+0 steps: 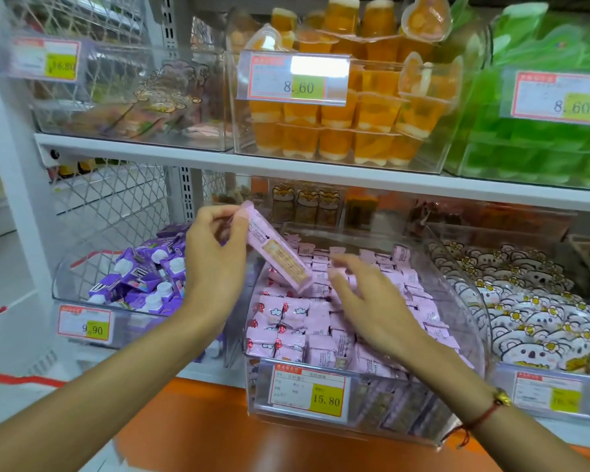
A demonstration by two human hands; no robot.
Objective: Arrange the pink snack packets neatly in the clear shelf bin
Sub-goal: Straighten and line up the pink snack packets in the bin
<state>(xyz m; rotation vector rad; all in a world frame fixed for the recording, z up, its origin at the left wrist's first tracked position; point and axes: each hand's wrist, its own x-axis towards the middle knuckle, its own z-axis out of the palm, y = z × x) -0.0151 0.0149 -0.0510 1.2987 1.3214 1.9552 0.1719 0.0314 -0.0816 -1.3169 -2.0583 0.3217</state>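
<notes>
A clear shelf bin (470,321) on the lower shelf holds several pink snack packets (286,321), stacked in rough rows. My left hand (212,264) pinches the top end of one long pink packet (280,257), held tilted above the bin's left rear corner. My right hand (368,301) hovers over the middle of the pile, fingers spread and slightly blurred, holding nothing that I can see. A price tag (309,390) reading 15.80 hangs on the bin's front.
A bin of purple packets (143,277) stands to the left, a bin of koala-printed packets (532,315) to the right. The white shelf board (321,172) above carries orange jelly cups (348,124) and green packs. An orange ledge (201,430) runs below.
</notes>
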